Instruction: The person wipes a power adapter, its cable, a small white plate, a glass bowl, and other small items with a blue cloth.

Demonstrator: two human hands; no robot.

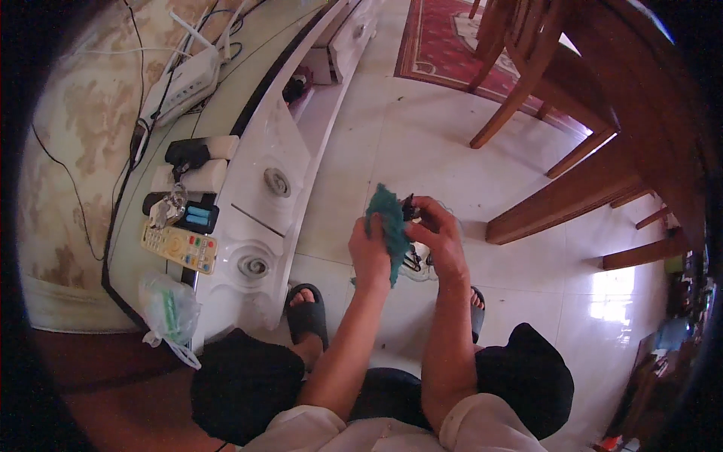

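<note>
In my left hand (pixel 368 254) is a crumpled green cloth (pixel 390 220), gripped between thumb and fingers. My right hand (pixel 440 237) holds a small dark object (pixel 409 208) by its fingertips, right against the cloth's edge. What that object is, I cannot tell. Below the hands, a clear plastic bag (pixel 422 276) lies on the floor, with black items (pixel 414 259) in or on it, partly hidden by my hands.
Left stands a white cabinet (pixel 265 226) bearing a remote control (pixel 178 247), a battery charger with blue batteries (pixel 199 214), a router (pixel 183 85) and a knotted plastic bag (pixel 169 311). A wooden chair (pixel 525 85) and thick wooden table leg (pixel 565 189) rise at right.
</note>
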